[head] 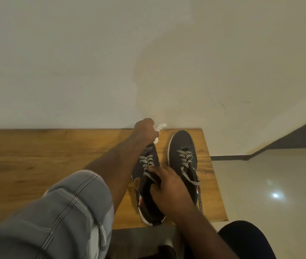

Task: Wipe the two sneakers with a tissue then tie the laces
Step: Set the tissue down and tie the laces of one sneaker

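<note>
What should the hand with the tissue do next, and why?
Probably rub the tissue back along the left sneaker toward its laces. The left hand grips it at the toe, while the right hand steadies that shoe.

Lower left of the frame, a rolled-up sleeve [68, 208] fills the corner: grey-blue cloth, crossed by thin pale check lines, cuff bunched in thick folds. Lower right, a dark trouser knee [247, 240] shows, plain, no pattern to make out.

Two sneakers [184, 156], one tissue [160, 128], two hands [145, 130], one table [36, 156].
</note>
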